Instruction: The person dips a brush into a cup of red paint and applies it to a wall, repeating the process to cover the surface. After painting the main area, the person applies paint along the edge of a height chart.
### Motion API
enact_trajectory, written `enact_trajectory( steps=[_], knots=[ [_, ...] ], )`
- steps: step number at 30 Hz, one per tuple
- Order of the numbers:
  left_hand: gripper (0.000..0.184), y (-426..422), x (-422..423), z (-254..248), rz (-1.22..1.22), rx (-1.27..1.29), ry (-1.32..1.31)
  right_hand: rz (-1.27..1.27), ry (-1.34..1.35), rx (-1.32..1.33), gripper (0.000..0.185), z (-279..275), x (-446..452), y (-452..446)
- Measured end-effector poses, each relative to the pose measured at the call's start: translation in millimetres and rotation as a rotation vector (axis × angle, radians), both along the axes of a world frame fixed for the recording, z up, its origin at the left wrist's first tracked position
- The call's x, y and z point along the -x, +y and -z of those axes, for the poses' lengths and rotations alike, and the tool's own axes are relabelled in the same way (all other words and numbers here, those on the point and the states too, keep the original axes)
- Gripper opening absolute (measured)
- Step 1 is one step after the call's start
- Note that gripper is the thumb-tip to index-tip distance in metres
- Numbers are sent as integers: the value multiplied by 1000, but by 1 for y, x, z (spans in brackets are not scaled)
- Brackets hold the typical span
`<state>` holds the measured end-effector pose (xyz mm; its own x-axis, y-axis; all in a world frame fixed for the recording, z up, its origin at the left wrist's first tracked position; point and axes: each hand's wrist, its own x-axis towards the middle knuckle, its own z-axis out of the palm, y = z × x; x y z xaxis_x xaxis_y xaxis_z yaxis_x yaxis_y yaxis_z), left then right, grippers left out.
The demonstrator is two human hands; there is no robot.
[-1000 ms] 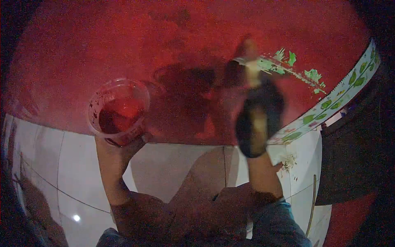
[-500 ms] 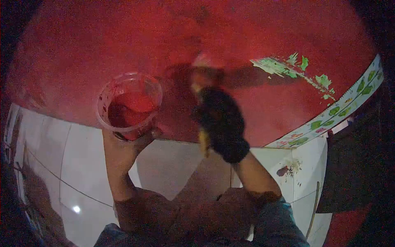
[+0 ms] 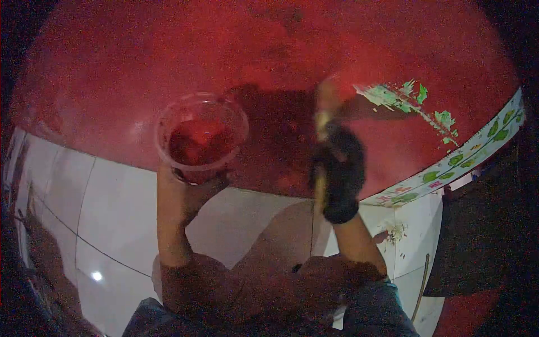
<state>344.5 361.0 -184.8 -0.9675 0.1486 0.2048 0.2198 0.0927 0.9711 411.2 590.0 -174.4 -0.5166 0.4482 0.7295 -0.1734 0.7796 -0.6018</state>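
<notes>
My left hand (image 3: pixel 203 194) is wrapped round the lower part of a clear plastic tub (image 3: pixel 240 135). Red paint (image 3: pixel 196 143) lies inside, and the tub is tilted so that its mouth faces me. On my right hand (image 3: pixel 340 177) is a black glove. Its fingers are closed round the pale handle of a paintbrush (image 3: pixel 323 124), whose blurred, reddish bristle end points up towards the red wall (image 3: pixel 281 45). The brush tip is just left of a pale green patch (image 3: pixel 382 96); whether it touches the wall I cannot tell.
A white border strip (image 3: pixel 449 168) with green leaves runs along the wall's lower right edge. Below are white tiles (image 3: pixel 118 196). Dark splatter (image 3: pixel 393 233) marks the tiles at right, near a thin stick (image 3: pixel 421 289) and a dark panel (image 3: pixel 471 241).
My right hand has carried the brush to the right, close to the pale green patch. The tub in my left hand has also shifted a little to the right.
</notes>
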Motion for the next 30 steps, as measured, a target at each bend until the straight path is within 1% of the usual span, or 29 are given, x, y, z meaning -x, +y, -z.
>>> enact_trajectory(
  steps=[1, 2, 3, 4, 5, 6, 7, 8, 9, 10, 11, 12, 13, 14, 16, 17, 18, 19, 20, 21, 22, 23, 24, 25, 27, 29, 30],
  knots=[
    [77, 3, 0, 2, -30, 30, 111, -137, -58, -134, 22, -3, -3, -14],
    [77, 6, -1, 1, -43, 30, 106, -277, -116, -266, 21, -10, -6, -25],
    [79, 11, -3, 0, 9, -7, 184, -391, -133, -133, 17, -25, -6, -33],
    [81, 16, -4, 0, 59, -44, 258, -407, -147, -132, 17, -25, -10, -27],
    [81, 19, -5, 3, 46, -42, 239, -19, -149, -428, 20, -26, -18, -11],
    [83, 22, -4, 7, 81, -48, 280, 376, -145, -716, 25, -26, -25, 0],
    [84, 27, -5, 12, 122, -53, 323, 365, -161, -714, 25, -35, -26, 0],
    [84, 33, -8, 17, 123, -47, 306, 312, 49, -418, 26, -57, -26, -4],
    [85, 39, -10, 23, 192, -95, 218, 265, 254, -117, 27, -74, -29, -6],
    [86, 47, -13, 30, 261, -144, 129, 273, 237, -111, 27, -84, -38, -4],
    [86, 58, -15, 39, 269, -137, 114, 485, 54, -564, 26, -94, -48, 0],
    [87, 70, -16, 49, 304, -201, 123, 678, -146, -1018, 26, -99, -56, 2],
    [88, 79, -19, 56, 340, -265, 131, 379, -58, -532, 22, -98, -56, -6],
    [88, 84, -22, 58, 350, -259, 119, 387, -71, -525, 22, -100, -58, -7],
    [89, 94, -27, 63, 466, -420, 144, 307, -177, -1031, 26, -102, -63, -6],
    [89, 97, -30, 66, 474, -417, 137, 253, -230, -1282, 29, -103, -63, -7],
    [88, 100, -34, 68, 472, -426, 76, 256, -237, -1278, 29, -101, -62, -13],
    [88, 102, -36, 68, 468, -435, 17, 123, -298, -732, 27, -98, -56, -25],
    [88, 102, -38, 67, 472, -433, 14, -6, -336, -184, 26, -97, -53, -30],
    [87, 103, -39, 64, 475, -436, 43, 37, -307, -648, 26, -95, -53, -22],
    [86, 102, -40, 60, 479, -441, 70, 40, -310, -645, 26, -93, -51, -21],
    [86, 102, -41, 54, 484, -438, 68, -45, -331, -480, 25, -90, -48, -20],
    [86, 103, -41, 47, 479, -442, 135, -129, -350, -313, 24, -89, -46, -20],
    [86, 103, -42, 44, 475, -446, 202, -125, -350, -309, 24, -89, -45, -19],
    [86, 101, -44, 45, 473, -404, 167, -57, -395, -594, 24, -90, -43, -17],
    [85, 98, -44, 45, 468, -363, 133, -29, -415, -561, 24, -89, -42, -20],
    [88, 98, -43, 45, 472, -288, 164, -3, -435, -532, 23, -88, -42, -20]
  ],
)
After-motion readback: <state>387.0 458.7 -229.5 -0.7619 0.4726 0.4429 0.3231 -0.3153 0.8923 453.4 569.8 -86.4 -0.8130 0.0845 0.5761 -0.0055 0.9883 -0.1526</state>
